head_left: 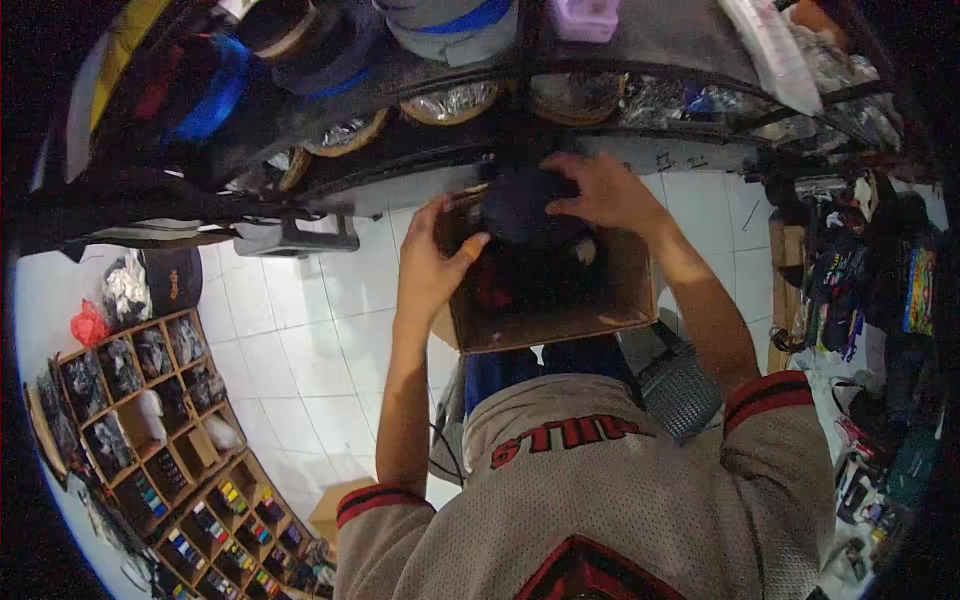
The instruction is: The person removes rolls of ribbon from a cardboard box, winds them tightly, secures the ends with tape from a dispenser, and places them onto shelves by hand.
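Dark rounded item (515,207): looks soft, light; best cupped from both sides. Left hand (432,262): half-spread at carton (565,325), hold unclear. Right hand (610,198): loosely curved against item, closure unclear.

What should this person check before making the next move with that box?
1. Right hand at the dark item: ok, fingers at its edge.
2. Left hand at the box: ok, by its left side.
3. Firm grip with both hands: cannot tell.
4. Box open on top: ok.
5. Sleeves clear of the box: ok.
6. Contents easy to make out: not ok, the inside is too dark.
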A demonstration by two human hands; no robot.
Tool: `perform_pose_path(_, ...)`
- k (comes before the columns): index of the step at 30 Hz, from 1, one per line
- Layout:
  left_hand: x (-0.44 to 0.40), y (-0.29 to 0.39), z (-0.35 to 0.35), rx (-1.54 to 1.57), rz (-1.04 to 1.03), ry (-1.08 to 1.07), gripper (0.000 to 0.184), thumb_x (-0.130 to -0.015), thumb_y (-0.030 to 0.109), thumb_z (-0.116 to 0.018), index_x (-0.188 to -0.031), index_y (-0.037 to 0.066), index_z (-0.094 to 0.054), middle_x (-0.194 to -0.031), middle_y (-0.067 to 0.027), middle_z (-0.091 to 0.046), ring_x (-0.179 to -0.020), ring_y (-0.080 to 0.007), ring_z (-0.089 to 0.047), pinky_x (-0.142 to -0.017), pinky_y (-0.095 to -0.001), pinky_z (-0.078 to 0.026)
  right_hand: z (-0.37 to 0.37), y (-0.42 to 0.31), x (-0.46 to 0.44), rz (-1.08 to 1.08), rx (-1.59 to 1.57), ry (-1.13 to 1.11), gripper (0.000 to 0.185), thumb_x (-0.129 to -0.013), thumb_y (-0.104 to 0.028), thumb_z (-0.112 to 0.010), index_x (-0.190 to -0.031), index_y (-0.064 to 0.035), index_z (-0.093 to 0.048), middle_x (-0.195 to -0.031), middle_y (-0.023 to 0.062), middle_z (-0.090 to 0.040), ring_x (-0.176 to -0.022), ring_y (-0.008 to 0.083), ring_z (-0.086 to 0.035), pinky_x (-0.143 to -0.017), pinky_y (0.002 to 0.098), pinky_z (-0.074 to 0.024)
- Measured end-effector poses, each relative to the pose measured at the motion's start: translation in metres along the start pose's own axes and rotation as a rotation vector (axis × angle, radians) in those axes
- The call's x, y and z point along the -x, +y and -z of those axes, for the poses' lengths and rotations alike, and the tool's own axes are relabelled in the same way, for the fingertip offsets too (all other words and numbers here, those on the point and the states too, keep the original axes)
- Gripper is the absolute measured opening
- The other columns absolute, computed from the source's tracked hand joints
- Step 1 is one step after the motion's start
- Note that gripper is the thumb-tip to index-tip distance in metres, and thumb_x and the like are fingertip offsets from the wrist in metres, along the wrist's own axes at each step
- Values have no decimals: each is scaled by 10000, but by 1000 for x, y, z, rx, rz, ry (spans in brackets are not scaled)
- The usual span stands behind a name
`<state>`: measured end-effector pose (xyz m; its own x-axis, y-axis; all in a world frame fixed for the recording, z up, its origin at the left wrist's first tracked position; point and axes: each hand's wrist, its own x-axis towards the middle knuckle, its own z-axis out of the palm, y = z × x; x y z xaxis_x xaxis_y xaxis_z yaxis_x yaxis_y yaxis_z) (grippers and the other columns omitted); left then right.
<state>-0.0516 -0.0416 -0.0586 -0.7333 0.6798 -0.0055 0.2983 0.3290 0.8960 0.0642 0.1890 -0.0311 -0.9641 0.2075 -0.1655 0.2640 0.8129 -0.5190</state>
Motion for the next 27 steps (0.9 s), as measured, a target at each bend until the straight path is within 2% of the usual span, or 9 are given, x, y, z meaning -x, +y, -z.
perform_pose_path(2,-20,42,19,11,-210,-55,536,-695,79,-748,-1176,-6,-527,-1074,-101,-610,-942,-181,-585,-866,-321,-455,50,-25,19,30,-128,26,610,-691,-275,-776,-1195,-42,-524,-1018,186,-630,-950,281,-611,-844,376,-479)
perform_pose_path(5,-34,97,40,374,-199,-327,551,-683,75,-753,-1183,0,-536,-1081,-66,-609,-952,-153,-567,-886,-286,-427,104,-57,40,55,-304,157,579,-687,-239,-789,-1169,-30,-546,-1029,134,-640,-941,202,-606,-832,332,-483)
perform_pose_path(7,-38,134,53,296,-163,-314,461,-692,75,-747,-1114,-16,-583,-1005,-55,-634,-898,-125,-577,-831,-270,-452,124,-71,46,79,-427,237,557,-689,-186,-792,-1161,-20,-547,-1037,100,-642,-939,158,-595,-820,303,-485)
perform_pose_path(8,-41,143,60,306,-175,-319,437,-700,80,-743,-1099,-19,-592,-985,-57,-640,-881,-121,-581,-819,-268,-457,122,-68,45,275,-388,405,525,-716,-211,-767,-1171,-67,-549,-987,117,-658,-895,168,-621,-765,308,-503)
perform_pose_path(11,-45,167,66,429,-245,-243,394,-708,90,-749,-1046,-58,-610,-926,-84,-655,-825,-121,-604,-784,-263,-479,141,-88,53,119,-653,338,510,-729,-155,-757,-1179,-57,-538,-984,89,-658,-890,141,-615,-753,283,-508)
perform_pose_path(15,-41,192,76,634,-295,-124,389,-699,75,-746,-1037,-61,-611,-945,-104,-657,-817,-138,-617,-777,-265,-486,142,-64,37,466,-1372,372,557,-832,-354,-639,-1241,-17,-467,-1140,127,-589,-1001,145,-572,-822,248,-470)
perform_pose_path(16,-41,197,79,687,-308,-105,387,-696,68,-745,-1037,-60,-611,-951,-110,-657,-817,-142,-619,-776,-267,-488,136,-69,39,639,-1276,384,614,-851,-411,-582,-1268,13,-430,-1204,128,-547,-1030,162,-557,-870,279,-452)
perform_pose_path(20,-41,211,84,701,-375,-22,395,-692,64,-750,-1035,-64,-602,-958,-114,-648,-819,-145,-609,-781,-266,-487,122,-98,36,414,-1362,503,580,-840,-330,-602,-1253,44,-442,-1145,104,-579,-989,180,-575,-880,307,-449)
perform_pose_path(27,-45,215,93,556,-342,29,403,-735,108,-728,-1058,-85,-582,-963,-128,-643,-816,-153,-608,-763,-265,-489,129,-117,37,390,-1169,621,423,-856,-244,-589,-1158,48,-545,-1036,90,-626,-921,151,-577,-863,272,-429)
